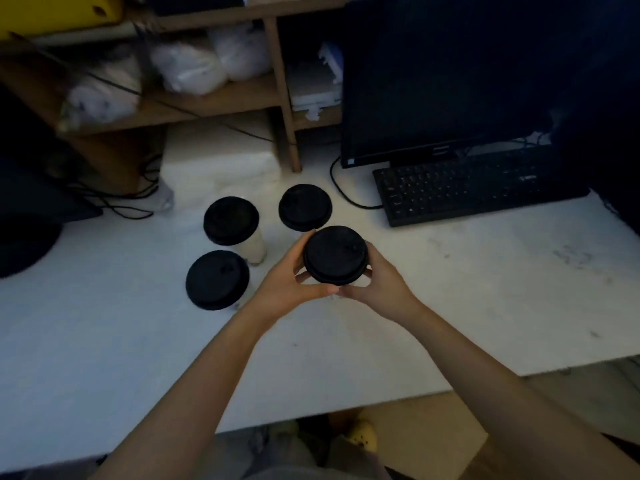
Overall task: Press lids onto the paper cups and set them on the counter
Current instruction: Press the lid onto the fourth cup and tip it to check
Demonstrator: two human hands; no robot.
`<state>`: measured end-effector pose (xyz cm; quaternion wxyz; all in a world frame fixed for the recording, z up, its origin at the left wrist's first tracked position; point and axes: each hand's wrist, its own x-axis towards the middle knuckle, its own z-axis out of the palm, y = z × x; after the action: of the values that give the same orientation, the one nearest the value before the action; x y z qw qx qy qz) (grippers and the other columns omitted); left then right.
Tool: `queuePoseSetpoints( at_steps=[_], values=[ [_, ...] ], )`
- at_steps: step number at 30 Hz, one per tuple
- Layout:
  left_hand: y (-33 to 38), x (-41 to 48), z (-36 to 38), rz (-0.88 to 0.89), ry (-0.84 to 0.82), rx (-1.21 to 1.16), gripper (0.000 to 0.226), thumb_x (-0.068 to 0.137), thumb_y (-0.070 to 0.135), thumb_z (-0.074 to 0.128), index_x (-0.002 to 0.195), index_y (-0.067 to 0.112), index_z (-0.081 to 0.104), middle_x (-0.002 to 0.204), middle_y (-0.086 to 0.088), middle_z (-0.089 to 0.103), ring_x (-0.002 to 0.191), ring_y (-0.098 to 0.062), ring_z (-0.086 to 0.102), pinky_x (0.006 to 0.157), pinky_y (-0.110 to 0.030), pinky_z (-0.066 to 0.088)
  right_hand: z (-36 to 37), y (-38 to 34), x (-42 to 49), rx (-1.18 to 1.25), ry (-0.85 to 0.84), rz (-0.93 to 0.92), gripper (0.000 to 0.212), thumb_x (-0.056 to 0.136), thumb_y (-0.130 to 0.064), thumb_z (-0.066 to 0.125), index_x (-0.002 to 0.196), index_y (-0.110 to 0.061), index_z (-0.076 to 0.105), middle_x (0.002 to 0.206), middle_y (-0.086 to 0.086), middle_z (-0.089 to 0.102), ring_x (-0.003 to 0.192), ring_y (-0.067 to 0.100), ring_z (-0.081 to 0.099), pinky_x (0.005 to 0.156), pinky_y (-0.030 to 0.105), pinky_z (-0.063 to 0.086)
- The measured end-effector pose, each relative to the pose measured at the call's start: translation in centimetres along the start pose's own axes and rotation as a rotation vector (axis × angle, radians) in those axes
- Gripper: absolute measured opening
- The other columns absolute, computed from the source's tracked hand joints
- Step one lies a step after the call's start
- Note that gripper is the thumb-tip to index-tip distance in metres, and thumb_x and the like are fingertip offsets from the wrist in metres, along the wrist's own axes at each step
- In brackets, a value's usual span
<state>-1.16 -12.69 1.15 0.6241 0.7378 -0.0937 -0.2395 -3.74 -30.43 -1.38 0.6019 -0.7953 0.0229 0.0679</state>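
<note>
I hold a paper cup with a black lid (335,254) between both hands above the white counter (450,306). My left hand (287,282) wraps its left side and my right hand (381,282) its right side; the thumbs meet under the lid's near rim. The cup body is almost fully hidden by the lid and fingers. Three lidded cups stand on the counter to the left and behind: one at the far left (231,220) with its pale side showing, one nearer (217,279), one behind the held cup (305,207).
A black keyboard (478,188) and dark monitor (446,74) stand at the back right, with a cable (341,192) curling near the cups. Wooden shelves (221,98) with white bags rise at the back. Dark objects and cables (114,202) sit at the left. The counter's front edge (346,407) runs close below.
</note>
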Motion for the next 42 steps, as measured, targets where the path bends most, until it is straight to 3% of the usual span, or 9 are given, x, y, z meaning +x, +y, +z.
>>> queuePoseSetpoints(
  at_steps=[6, 12, 15, 18, 20, 23, 27, 31, 42],
  values=[
    [-1.9, -2.5, -2.1, -0.034, 0.085, -0.072, 0.077, 0.073, 0.0, 0.074, 0.125, 0.044, 0.039, 0.132, 0.017, 0.051, 0.122, 0.005, 0.048, 0.1, -0.019, 0.043, 3.7, 0.4, 0.2, -0.005, -0.084, -0.001, 0.08, 0.072, -0.011, 0.08, 0.138, -0.02, 0.036, 0.129, -0.01, 0.048, 0.118, 0.003, 0.046, 0.09, -0.001, 0.037],
    [-3.0, -3.2, -2.3, -0.039, 0.068, -0.088, 0.084, 0.077, 0.001, 0.071, 0.138, 0.035, 0.024, 0.14, 0.017, 0.041, 0.132, -0.001, 0.039, 0.107, -0.022, 0.037, 4.0, 0.2, 0.2, -0.02, -0.125, 0.011, 0.076, 0.076, -0.008, 0.076, 0.133, -0.031, 0.031, 0.128, -0.016, 0.044, 0.113, -0.009, 0.044, 0.089, -0.004, 0.034],
    [-2.8, -3.5, -1.7, -0.066, 0.061, -0.134, 0.074, 0.085, 0.005, 0.062, 0.138, 0.038, 0.022, 0.138, 0.019, 0.04, 0.129, 0.001, 0.039, 0.105, -0.021, 0.037, 2.9, 0.5, -0.2, -0.003, -0.202, 0.059, 0.073, 0.08, 0.013, 0.056, 0.135, -0.029, 0.032, 0.133, -0.013, 0.044, 0.122, -0.002, 0.042, 0.108, 0.016, 0.034],
    [-1.3, -3.2, -0.6, -0.108, 0.27, -0.185, 0.051, 0.093, 0.024, 0.052, 0.14, 0.032, 0.032, 0.134, 0.017, 0.044, 0.117, 0.005, 0.043, 0.091, -0.011, 0.038, 2.5, -0.4, -0.4, 0.231, 0.018, 0.128, 0.055, 0.085, 0.015, 0.037, 0.125, -0.021, 0.05, 0.129, -0.001, 0.055, 0.123, 0.013, 0.05, 0.111, 0.037, 0.036],
    [-0.6, -2.1, 0.3, -0.108, 0.438, -0.148, 0.045, 0.096, 0.035, 0.045, 0.14, 0.026, 0.038, 0.138, 0.011, 0.045, 0.121, -0.001, 0.041, 0.095, -0.016, 0.034, 3.2, -1.7, 0.0, 0.377, 0.187, 0.186, 0.033, 0.097, -0.006, 0.036, 0.116, -0.02, 0.058, 0.122, 0.001, 0.061, 0.114, 0.011, 0.057, 0.103, 0.032, 0.043],
    [-0.3, -0.2, 1.4, -0.04, 0.525, -0.017, 0.039, 0.1, 0.035, 0.032, 0.133, 0.022, 0.046, 0.131, 0.004, 0.052, 0.121, -0.009, 0.047, 0.095, -0.02, 0.036, 5.0, -3.1, 1.3, 0.246, 0.171, 0.198, 0.035, 0.1, -0.035, 0.032, 0.112, -0.022, 0.062, 0.112, -0.004, 0.063, 0.103, 0.007, 0.058, 0.085, 0.02, 0.047],
    [-1.2, 0.8, 1.9, 0.058, 0.6, 0.066, 0.03, 0.101, 0.024, 0.029, 0.112, 0.017, 0.057, 0.098, 0.005, 0.059, 0.09, -0.007, 0.056, 0.08, -0.025, 0.045, 6.1, -2.7, 2.1, 0.2, 0.243, 0.12, 0.028, 0.1, -0.026, 0.039, 0.116, -0.014, 0.058, 0.103, -0.006, 0.062, 0.094, 0.006, 0.058, 0.076, 0.011, 0.047],
    [-2.0, 1.2, 1.9, 0.1, 0.625, 0.082, 0.026, 0.101, 0.022, 0.03, 0.103, 0.022, 0.055, 0.089, 0.013, 0.057, 0.085, 0.0, 0.055, 0.076, -0.021, 0.046, 6.2, -2.1, 2.3, 0.213, 0.243, 0.087, 0.025, 0.1, -0.021, 0.04, 0.115, -0.011, 0.058, 0.105, -0.001, 0.062, 0.094, 0.006, 0.058, 0.074, 0.007, 0.047],
    [-0.8, 1.8, 0.6, 0.024, 0.41, 0.142, 0.032, 0.1, 0.024, 0.033, 0.119, 0.015, 0.056, 0.112, -0.002, 0.061, 0.1, -0.012, 0.055, 0.079, -0.021, 0.041, 6.2, -2.9, 0.9, 0.249, 0.276, 0.182, 0.027, 0.101, -0.028, 0.035, 0.119, -0.016, 0.051, 0.115, 0.003, 0.058, 0.104, 0.014, 0.057, 0.084, 0.022, 0.048]
  ],
)
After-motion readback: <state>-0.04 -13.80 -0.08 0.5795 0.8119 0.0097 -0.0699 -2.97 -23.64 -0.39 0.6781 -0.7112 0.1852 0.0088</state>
